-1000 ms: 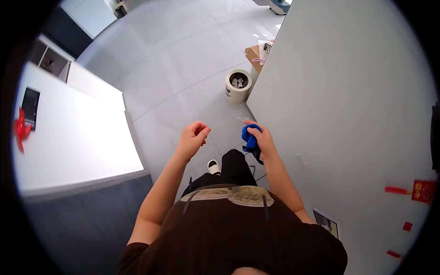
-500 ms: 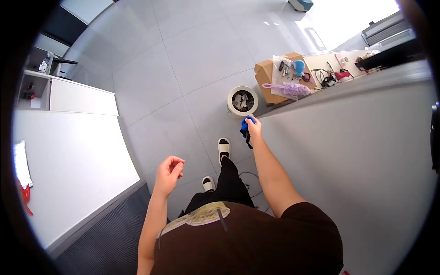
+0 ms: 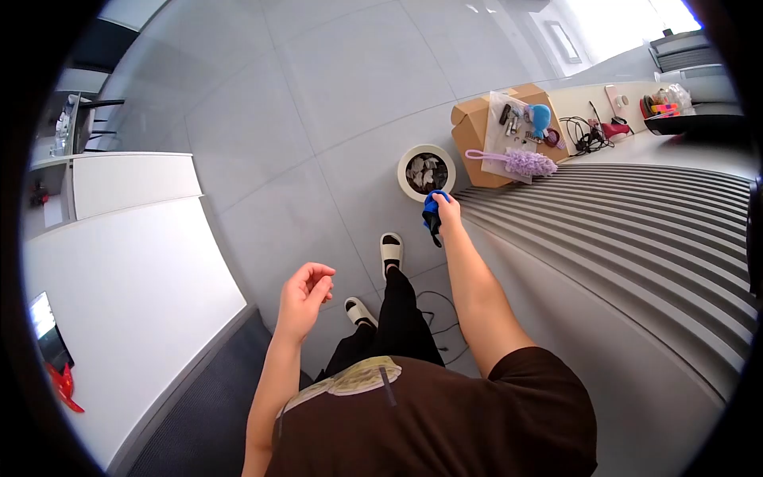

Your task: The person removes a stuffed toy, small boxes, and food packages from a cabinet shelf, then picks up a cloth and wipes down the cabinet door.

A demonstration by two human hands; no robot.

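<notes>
My right hand point(image 3: 447, 211) grips a bundled blue and black cloth item point(image 3: 432, 213), whose dark end hangs toward the floor. It overlaps the near rim of a round white trash bin point(image 3: 405, 176); dark and pale scraps fill the bin. To the left, my left hand point(image 3: 305, 300) hovers in front of my body with its fingers loosely curled and thumb apart, holding nothing visible. Below the hands are my feet in pale slides point(image 3: 391, 248) on the grey tiled floor point(image 3: 246, 151).
An open cardboard box point(image 3: 470, 127) beside the bin carries a fluffy purple duster point(image 3: 530, 163) and a plastic bag of small parts. Black cables point(image 3: 586, 137) lie on the surface to its right. A ridged grey panel point(image 3: 628, 215) borders my right arm; a white desk point(image 3: 143, 278) stands left.
The view has shifted, showing more of the ridged panel at right. My right hand, still gripping the cloth item, now overlaps the bin's rim. The left hand sits slightly further right and keeps its curl.
</notes>
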